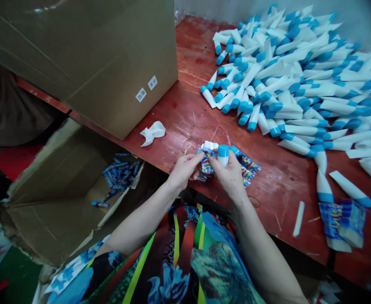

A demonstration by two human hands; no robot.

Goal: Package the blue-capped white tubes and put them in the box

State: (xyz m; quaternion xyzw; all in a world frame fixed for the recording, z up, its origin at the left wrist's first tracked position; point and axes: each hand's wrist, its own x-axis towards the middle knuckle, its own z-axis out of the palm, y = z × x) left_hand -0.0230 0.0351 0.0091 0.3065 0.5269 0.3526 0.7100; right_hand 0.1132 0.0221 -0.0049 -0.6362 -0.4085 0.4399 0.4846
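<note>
Over the red wooden bench [185,101], our left hand [184,170] pinches a colourful printed packet [247,168], fingers closed near its upper edge. Our right hand [228,174] grips a blue-capped white tube [223,155] upright, cap above the fingers. A heap of similar tubes [287,84] lies to the right; loose packets [118,175] sit in an open cardboard carton [55,169] at left.

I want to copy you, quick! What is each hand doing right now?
Left hand: closed, pinching a colourful foil wrapper.
Right hand: closed, holding a white tube with a blue cap.
</note>
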